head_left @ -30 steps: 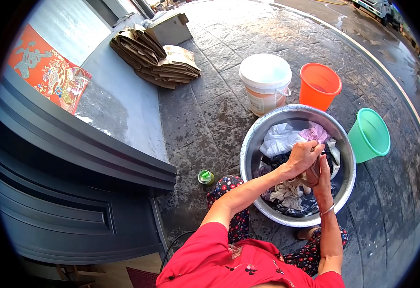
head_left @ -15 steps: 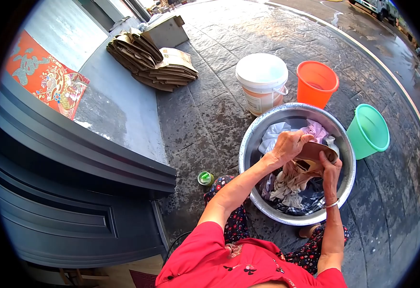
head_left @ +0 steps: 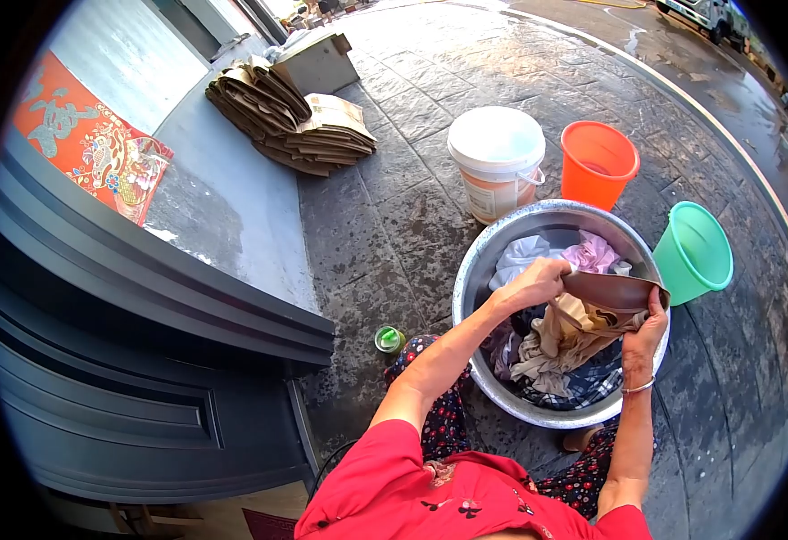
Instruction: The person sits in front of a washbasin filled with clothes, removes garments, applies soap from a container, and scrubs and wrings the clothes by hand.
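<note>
Over a large metal basin (head_left: 469, 354), my left hand (head_left: 538, 283) grips one end of a brown waistband. The beige-brown garment (head_left: 612, 293) hangs from it, its band stretched between both hands. My right hand (head_left: 648, 328) holds the other end near the basin's right side, a bangle on the wrist. Below lie a white cloth (head_left: 520, 257), a pink cloth (head_left: 591, 253) and dark checked fabric (head_left: 592, 382). The lower part of the garment rests among the cloths.
Beyond the basin stand a white lidded bucket (head_left: 497, 157) and an orange bucket (head_left: 599, 165); a green bucket (head_left: 693, 252) is at its right. A small green container (head_left: 389, 339) sits left of the basin. Folded cardboard (head_left: 299, 121) leans by the wall; a dark door (head_left: 97, 387) is at left.
My hands have moved farther apart, the right one rightward and slightly down. The brown waistband is now stretched wider between them. The whole view has shifted slightly.
</note>
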The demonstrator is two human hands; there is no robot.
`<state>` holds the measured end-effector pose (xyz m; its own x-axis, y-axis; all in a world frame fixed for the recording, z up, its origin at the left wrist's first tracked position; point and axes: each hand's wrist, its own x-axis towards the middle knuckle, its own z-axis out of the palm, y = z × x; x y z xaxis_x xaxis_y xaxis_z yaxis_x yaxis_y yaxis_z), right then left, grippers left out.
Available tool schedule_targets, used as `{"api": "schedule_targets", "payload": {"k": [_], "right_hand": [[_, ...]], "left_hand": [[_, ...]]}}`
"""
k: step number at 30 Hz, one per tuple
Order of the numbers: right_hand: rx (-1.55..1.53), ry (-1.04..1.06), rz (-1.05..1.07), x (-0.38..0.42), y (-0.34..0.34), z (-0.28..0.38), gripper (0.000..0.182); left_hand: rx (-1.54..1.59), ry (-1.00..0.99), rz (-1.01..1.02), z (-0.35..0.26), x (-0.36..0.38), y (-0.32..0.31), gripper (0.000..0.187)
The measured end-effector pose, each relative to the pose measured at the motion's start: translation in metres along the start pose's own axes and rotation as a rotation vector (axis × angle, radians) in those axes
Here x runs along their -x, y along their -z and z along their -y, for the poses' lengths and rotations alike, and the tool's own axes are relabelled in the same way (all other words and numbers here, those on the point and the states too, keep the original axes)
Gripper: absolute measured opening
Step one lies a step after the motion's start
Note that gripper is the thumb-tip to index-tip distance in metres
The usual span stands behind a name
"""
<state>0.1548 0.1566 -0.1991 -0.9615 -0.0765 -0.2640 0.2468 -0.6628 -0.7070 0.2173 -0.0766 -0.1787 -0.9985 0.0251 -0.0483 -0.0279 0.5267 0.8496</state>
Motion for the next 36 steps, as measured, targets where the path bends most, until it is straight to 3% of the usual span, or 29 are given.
{"api": "schedule_targets", "payload": {"k": [3,4,6,8,9,10,11,12,14,16,17,18,20,21,24,25,26,29,31,34,35,36], "right_hand": [[-0.077,-0.103,0.031,0.012,-0.014,0.009,0.038],[-0.079,-0.100,0.026,0.010,-0.015,0.007,0.038],[-0.068,-0.162,0.005,0.005,-0.010,-0.008,0.045],[0.012,-0.112,0.049,0.001,-0.009,-0.029,0.047],[-0.034,-0.207,0.241,-0.005,0.003,-0.036,0.043],[-0.075,-0.303,0.433,-0.011,0.019,-0.042,0.040],[-0.122,-0.386,0.531,-0.015,0.032,-0.052,0.035],[-0.218,-0.273,0.502,0.004,0.020,-0.055,0.029],[-0.015,-0.183,0.044,0.033,-0.023,-0.071,0.025],[0.024,-0.353,0.053,0.054,-0.036,-0.071,0.023],[0.053,-0.318,0.089,0.040,-0.021,-0.075,0.024],[-0.033,-0.238,0.042,0.038,-0.030,-0.063,0.020],[-0.075,-0.259,0.470,-0.025,0.033,-0.068,0.026],[-0.042,-0.349,0.258,-0.006,0.003,-0.042,0.035],[-0.018,-0.188,0.346,0.005,0.009,-0.064,0.032],[-0.016,-0.239,0.079,0.017,-0.002,-0.073,0.032],[0.047,-0.316,0.075,0.044,-0.030,-0.055,0.040],[0.019,-0.414,0.309,0.058,-0.039,-0.052,0.050],[0.316,-0.328,0.456,0.054,-0.035,-0.044,0.044],[0.477,-0.270,0.520,0.048,-0.029,-0.039,0.043],[0.483,-0.353,0.533,0.048,-0.029,-0.032,0.040],[0.461,-0.279,0.489,0.048,-0.029,-0.035,0.036]], "left_hand": [[0.339,0.084,-0.333,0.000,-0.007,0.004,0.009],[0.338,0.082,-0.327,-0.005,-0.009,-0.001,0.009],[1.022,0.121,-0.376,-0.028,-0.005,-0.019,0.006],[0.765,0.100,-0.137,-0.051,0.005,-0.047,0.018],[0.338,-0.328,-0.319,-0.053,0.008,-0.081,0.031],[-0.111,-0.576,-0.387,-0.053,0.014,-0.095,0.037],[-0.238,-0.594,-0.412,-0.049,0.011,-0.099,0.038],[-0.363,-0.604,-0.436,-0.045,0.008,-0.103,0.038],[-0.462,-0.304,-0.544,-0.031,-0.020,-0.084,0.032],[-0.786,-0.216,-0.677,0.035,-0.051,-0.110,0.029],[-0.515,-0.176,-0.571,-0.027,-0.022,-0.074,0.027],[-0.380,-0.235,-0.593,-0.031,-0.016,-0.088,0.027],[-0.337,-0.435,-0.521,-0.044,0.003,-0.119,0.028],[-0.342,-0.420,-0.451,-0.049,0.012,-0.129,0.029],[-0.331,-0.427,-0.540,-0.039,-0.003,-0.113,0.030],[-0.351,-0.324,-0.514,-0.039,-0.009,-0.101,0.030],[-0.478,-0.226,-0.520,-0.019,-0.025,-0.098,0.032],[-0.440,-0.146,-0.542,-0.013,-0.031,-0.064,0.034],[-0.290,-0.096,-0.484,-0.010,-0.034,-0.062,0.036],[-0.106,-0.007,-0.339,-0.006,-0.034,-0.060,0.040],[0.055,0.081,-0.283,-0.005,-0.032,-0.058,0.041],[0.208,0.168,-0.234,-0.006,-0.032,-0.052,0.043]]}}
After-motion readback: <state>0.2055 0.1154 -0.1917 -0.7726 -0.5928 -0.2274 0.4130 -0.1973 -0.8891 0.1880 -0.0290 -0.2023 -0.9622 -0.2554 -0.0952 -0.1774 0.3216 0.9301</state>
